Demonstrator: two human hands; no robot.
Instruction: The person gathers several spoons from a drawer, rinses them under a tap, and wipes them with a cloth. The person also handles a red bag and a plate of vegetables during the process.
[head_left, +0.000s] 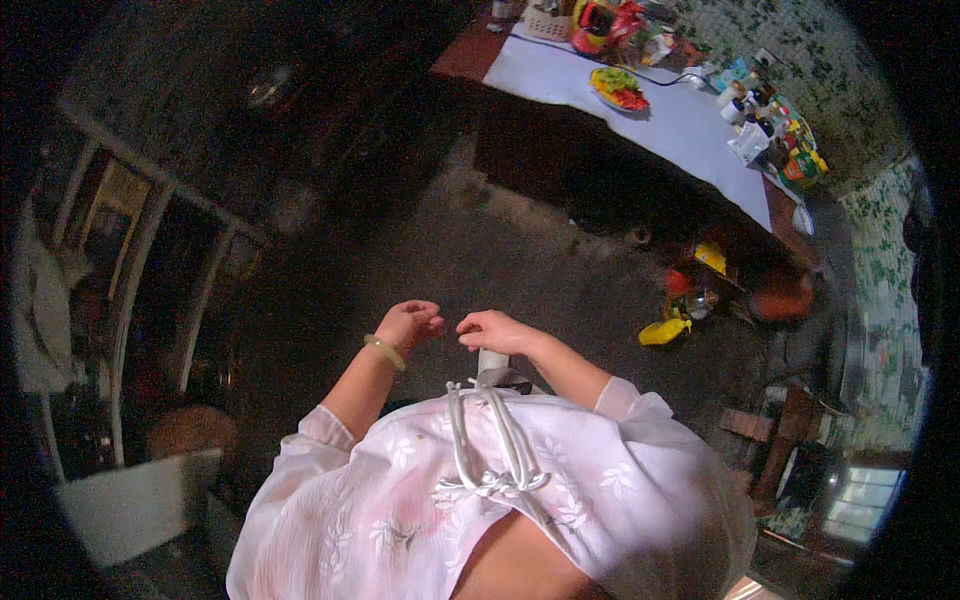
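Observation:
My left hand (411, 325) hangs in front of my body with its fingers loosely curled; a pale bangle (385, 352) circles that wrist. Close by, my right hand (496, 331) points towards it, fingers slightly bent. A small gap lies between the two hands, and I see nothing held in either. Just under the right hand shows a white thing (493, 361), too unclear to name. Below both hands is the dark floor (420, 262). Ahead to the right, a plate of cut green, yellow and red food (619, 90) rests on a white-covered table (690, 142).
A white basket (547, 24), a black cable (660, 81) and several bottles (739, 105) stand or lie along the table's wall side. Near its right end, a yellow bag (664, 331) lies on the floor. A white panel (139, 506) is at the lower left.

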